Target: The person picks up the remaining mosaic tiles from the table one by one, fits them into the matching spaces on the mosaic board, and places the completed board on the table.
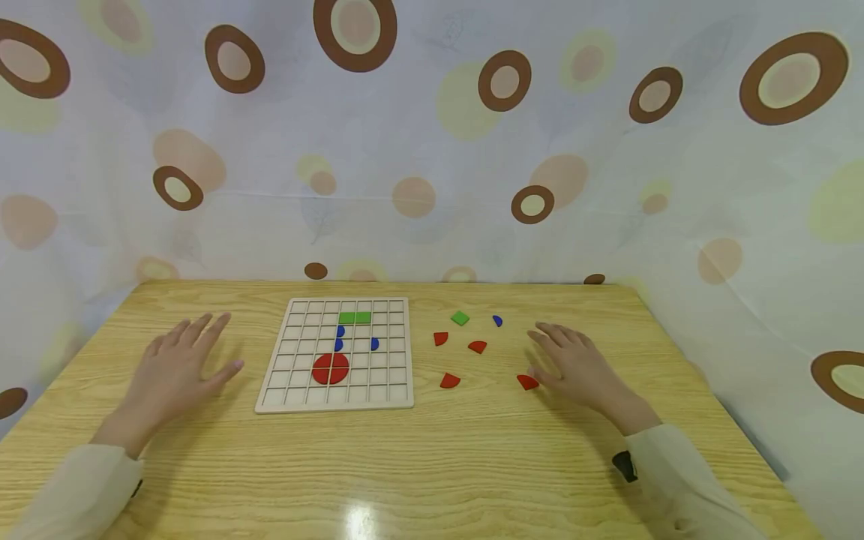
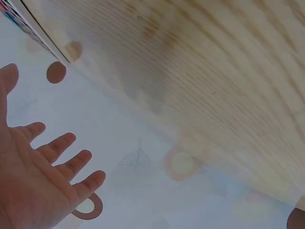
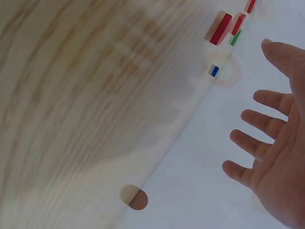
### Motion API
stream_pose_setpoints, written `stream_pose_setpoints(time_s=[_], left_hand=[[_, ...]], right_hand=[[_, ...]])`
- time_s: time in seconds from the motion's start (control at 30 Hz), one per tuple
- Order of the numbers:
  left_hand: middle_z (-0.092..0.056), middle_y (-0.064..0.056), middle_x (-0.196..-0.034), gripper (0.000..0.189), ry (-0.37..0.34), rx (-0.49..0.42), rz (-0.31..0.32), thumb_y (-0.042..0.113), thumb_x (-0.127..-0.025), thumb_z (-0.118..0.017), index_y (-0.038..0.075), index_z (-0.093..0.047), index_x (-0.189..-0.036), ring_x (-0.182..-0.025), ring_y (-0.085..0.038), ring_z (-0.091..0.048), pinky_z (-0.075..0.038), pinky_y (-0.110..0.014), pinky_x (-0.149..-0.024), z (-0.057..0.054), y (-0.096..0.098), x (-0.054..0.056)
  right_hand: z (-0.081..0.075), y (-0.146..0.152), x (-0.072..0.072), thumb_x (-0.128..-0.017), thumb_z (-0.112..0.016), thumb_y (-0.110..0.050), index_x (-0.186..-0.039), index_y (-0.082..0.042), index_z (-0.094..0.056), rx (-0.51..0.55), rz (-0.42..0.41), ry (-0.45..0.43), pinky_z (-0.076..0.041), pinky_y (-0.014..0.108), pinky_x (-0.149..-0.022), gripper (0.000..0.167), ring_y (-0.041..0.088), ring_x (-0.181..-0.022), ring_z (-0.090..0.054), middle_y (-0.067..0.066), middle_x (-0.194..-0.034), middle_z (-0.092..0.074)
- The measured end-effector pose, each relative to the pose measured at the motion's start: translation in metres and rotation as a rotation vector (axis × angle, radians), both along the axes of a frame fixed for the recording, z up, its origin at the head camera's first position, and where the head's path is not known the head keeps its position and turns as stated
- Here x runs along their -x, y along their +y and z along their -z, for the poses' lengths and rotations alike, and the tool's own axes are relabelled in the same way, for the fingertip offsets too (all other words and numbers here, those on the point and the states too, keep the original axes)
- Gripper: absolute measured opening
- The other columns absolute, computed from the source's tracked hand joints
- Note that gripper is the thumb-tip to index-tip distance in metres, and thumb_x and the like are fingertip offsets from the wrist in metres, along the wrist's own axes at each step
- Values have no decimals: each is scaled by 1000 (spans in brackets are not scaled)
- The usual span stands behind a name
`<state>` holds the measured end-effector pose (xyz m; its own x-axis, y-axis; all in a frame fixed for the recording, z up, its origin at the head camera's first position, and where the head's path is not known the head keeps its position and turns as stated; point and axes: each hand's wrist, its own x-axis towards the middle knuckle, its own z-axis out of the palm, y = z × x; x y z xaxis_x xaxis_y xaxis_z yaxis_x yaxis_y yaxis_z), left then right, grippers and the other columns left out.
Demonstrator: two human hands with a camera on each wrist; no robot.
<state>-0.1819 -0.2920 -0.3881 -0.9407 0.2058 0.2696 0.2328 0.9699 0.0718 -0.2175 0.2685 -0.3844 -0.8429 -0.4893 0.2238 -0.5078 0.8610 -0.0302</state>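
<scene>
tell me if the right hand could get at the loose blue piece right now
Likely yes: the right hand looks empty and near the loose blue piece, with no other piece between them in the head view.

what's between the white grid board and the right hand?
Head view: a green square, a blue half-disc and three red quarter-discs; a fourth red quarter-disc sits right by the right hand.

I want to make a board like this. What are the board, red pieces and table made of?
Board: matt-looking wood or plastic, unclear which; pale, no grain showing.
Red pieces: perhaps plastic or painted wood, smooth-looking; even colour, crisp edges.
Table: probably wood or wood-look laminate; grain lines show, and the bright reflection suggests a slightly glossy finish.
</scene>
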Motion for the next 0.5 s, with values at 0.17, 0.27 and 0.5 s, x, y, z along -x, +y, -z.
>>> stream_pose_setpoints(time_s=[0.17,0.27,0.5], left_hand=[[-36,-26,-138,76,3,-2,31,53,-86,-51,12,-24,-145,-120,-50,-34,-29,-64,-92,-4,10,-1],[-38,-25,-137,75,1,-3,41,52,-87,-51,10,-28,-143,-119,-50,-36,-30,-64,-92,-4,15,-1],[-43,-23,-134,70,-10,7,62,50,-86,-53,8,-35,-139,-118,-46,-41,-34,-63,-90,1,23,2]], right_hand=[[0,-3,-2,-85,-62,-31,-131,-4,-47,-27,-22,3,-34,58,-97,56,38,-122,-41,17,-135,-44],[1,-5,-3,-84,-63,-32,-130,-5,-48,-48,-37,-5,-37,57,-95,55,37,-120,-43,16,-132,-47],[4,-7,-7,-82,-66,-32,-124,-5,-53,-89,-70,-27,-40,54,-92,52,34,-116,-47,15,-125,-52]])
